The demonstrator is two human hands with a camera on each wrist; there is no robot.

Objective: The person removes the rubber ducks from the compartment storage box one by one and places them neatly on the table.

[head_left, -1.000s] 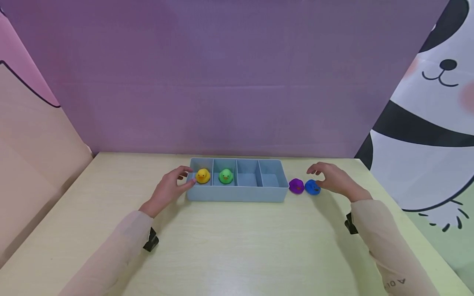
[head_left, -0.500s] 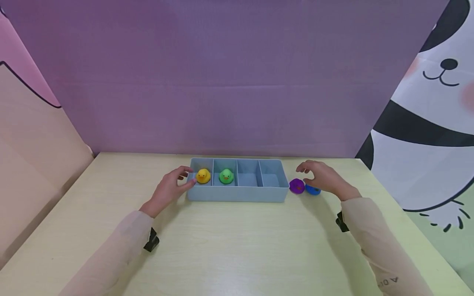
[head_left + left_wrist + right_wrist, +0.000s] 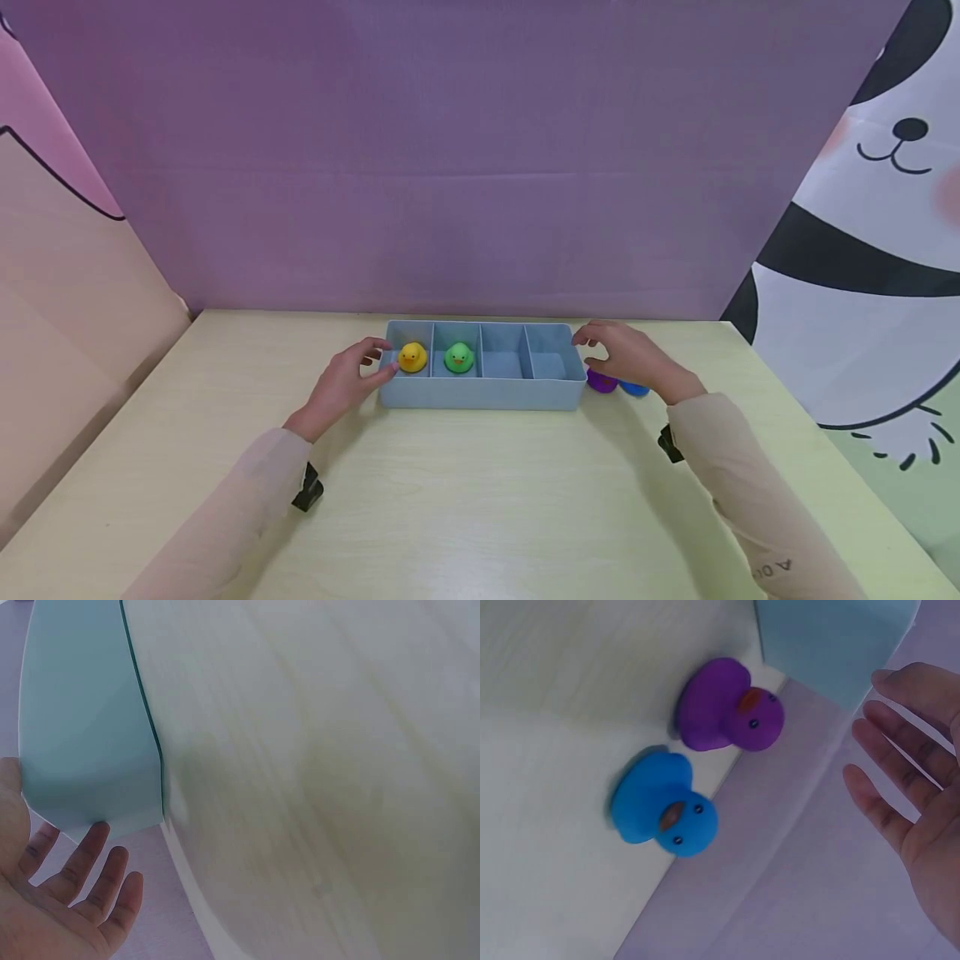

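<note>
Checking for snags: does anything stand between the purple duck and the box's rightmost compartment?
Yes: the right wall of the box stands between the purple duck and that compartment. The right hand hovers close by, partly hiding the duck in the head view.

There is one yellow duck [image 3: 412, 357], one green duck [image 3: 458, 357], one purple duck [image 3: 724, 709], one blue duck [image 3: 664, 804]: four ducks. One box [image 3: 480, 394] has four compartments [image 3: 504, 352]. One left hand [image 3: 347, 377], one right hand [image 3: 633, 354], two sleeves [image 3: 225, 517], two black wrist pieces [image 3: 307, 489]. One surface [image 3: 480, 500], one panda print [image 3: 862, 350].
</note>
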